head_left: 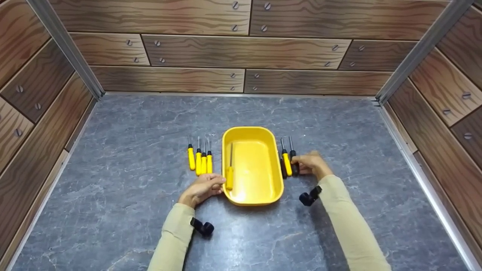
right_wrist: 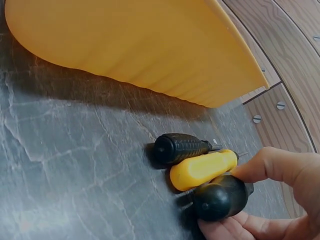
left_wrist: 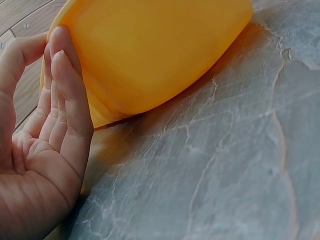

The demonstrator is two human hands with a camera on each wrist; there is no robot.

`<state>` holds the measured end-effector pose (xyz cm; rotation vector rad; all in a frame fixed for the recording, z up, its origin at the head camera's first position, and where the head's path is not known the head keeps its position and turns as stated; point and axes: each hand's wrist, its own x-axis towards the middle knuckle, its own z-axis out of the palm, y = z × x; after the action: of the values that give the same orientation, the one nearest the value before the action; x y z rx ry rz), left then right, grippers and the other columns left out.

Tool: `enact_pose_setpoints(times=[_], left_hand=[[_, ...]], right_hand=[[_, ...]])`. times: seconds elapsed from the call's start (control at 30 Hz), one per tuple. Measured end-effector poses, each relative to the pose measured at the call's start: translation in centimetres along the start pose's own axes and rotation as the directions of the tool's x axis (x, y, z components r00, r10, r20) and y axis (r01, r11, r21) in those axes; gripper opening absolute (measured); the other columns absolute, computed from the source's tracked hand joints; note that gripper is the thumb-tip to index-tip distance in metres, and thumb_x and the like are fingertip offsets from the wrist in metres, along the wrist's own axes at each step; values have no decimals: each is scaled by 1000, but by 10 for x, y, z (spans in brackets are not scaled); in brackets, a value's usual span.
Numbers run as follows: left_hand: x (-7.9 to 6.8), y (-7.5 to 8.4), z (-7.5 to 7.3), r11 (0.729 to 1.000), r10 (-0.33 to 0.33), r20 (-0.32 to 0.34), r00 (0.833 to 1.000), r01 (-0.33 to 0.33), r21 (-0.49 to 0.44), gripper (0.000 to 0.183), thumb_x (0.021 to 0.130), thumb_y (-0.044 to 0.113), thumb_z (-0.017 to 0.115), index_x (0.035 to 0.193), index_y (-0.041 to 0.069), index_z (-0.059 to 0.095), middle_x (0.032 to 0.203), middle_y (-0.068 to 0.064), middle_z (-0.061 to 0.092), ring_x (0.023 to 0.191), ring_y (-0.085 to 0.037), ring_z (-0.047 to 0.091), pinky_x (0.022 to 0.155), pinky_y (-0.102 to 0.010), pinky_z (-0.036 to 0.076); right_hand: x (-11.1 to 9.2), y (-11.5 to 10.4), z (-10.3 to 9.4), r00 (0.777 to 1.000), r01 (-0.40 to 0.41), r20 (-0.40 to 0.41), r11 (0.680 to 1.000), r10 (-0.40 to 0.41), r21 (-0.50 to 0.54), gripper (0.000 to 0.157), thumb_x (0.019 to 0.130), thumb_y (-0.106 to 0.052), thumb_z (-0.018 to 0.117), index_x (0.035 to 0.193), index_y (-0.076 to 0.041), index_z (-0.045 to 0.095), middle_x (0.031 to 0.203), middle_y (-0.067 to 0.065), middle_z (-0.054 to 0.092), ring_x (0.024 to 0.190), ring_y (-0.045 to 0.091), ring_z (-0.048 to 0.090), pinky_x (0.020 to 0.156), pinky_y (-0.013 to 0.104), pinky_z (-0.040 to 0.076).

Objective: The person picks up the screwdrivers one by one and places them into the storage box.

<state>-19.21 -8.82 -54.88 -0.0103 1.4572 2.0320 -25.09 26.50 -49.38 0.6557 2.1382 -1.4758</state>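
Note:
A yellow plastic tray (head_left: pixel 258 165) stands on the grey marbled surface. One yellow-handled screwdriver (head_left: pixel 229 177) lies along its left side, shaft pointing away. My left hand (head_left: pixel 203 188) pinches the tray's left rim near the front, thumb and fingertips meeting at the edge in the left wrist view. Right of the tray, my right hand (head_left: pixel 311 165) grips the handle of a black screwdriver (right_wrist: pixel 220 201) between thumb and fingers. Beside that one lie a yellow screwdriver (right_wrist: pixel 202 170) and another black screwdriver (right_wrist: pixel 180 148), the latter closest to the tray.
Several yellow-handled screwdrivers (head_left: pixel 198 162) lie in a row left of the tray, shafts pointing away. Wood-patterned panels (head_left: pixel 241 52) enclose the back and both sides, with metal rails (head_left: pixel 71 56) at the corners. A black wrist camera (head_left: pixel 310 196) sits on each sleeve.

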Motion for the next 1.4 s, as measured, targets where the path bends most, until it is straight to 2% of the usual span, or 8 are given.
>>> enact_pose_setpoints(times=[0.13,0.37,0.5,0.67,0.87,1.23,1.4], left_hand=[[1,0,0,1000,-1,2,1000,1,-7,10,92,8,56,86,12,62,71,7,64,63,-5,58,64,-16,52],[1,-1,-1,1000,8,-4,1000,-8,-12,4,89,12,64,88,9,61,71,7,65,62,-5,59,63,-16,52],[1,-1,-1,1000,7,-1,1000,-7,-9,4,90,12,63,89,8,61,71,6,65,62,-5,58,63,-16,52],[1,-1,-1,1000,5,1,1000,-5,-4,4,90,12,62,90,8,62,73,6,66,63,-5,58,65,-17,52],[1,-1,-2,1000,1,2,1000,-1,9,5,90,10,61,93,7,62,75,5,68,64,-6,60,66,-17,53],[1,0,-1,1000,-4,7,1000,4,5,7,91,8,56,87,11,61,72,7,65,62,-4,58,64,-15,51],[0,-1,-1,1000,-4,9,1000,4,5,7,91,10,57,86,12,62,72,6,65,62,-4,59,64,-15,51]], right_hand=[[-1,1,-3,1000,-5,11,1000,5,10,8,80,-9,64,82,-7,57,59,-4,64,57,7,64,66,24,60],[-5,-4,-7,999,5,46,1000,-6,24,4,78,-10,64,78,-8,60,59,-5,63,57,6,64,65,23,60],[-7,-6,-10,998,13,59,999,-16,47,9,78,-8,63,84,-5,57,60,-4,64,57,6,65,65,23,60],[-7,-7,-12,997,7,71,998,-12,66,9,84,-5,60,91,-3,55,62,-3,64,58,7,66,65,22,60],[-9,-8,-17,989,10,146,994,-27,113,6,85,-2,62,86,-4,56,63,-2,66,60,8,66,63,20,60],[-8,-9,-18,984,14,176,992,-36,122,7,87,1,61,83,-3,55,64,0,66,61,9,67,63,21,60],[-13,-12,-17,984,28,174,993,-48,118,4,86,-1,64,83,-3,62,65,-1,67,62,8,67,65,21,60]])
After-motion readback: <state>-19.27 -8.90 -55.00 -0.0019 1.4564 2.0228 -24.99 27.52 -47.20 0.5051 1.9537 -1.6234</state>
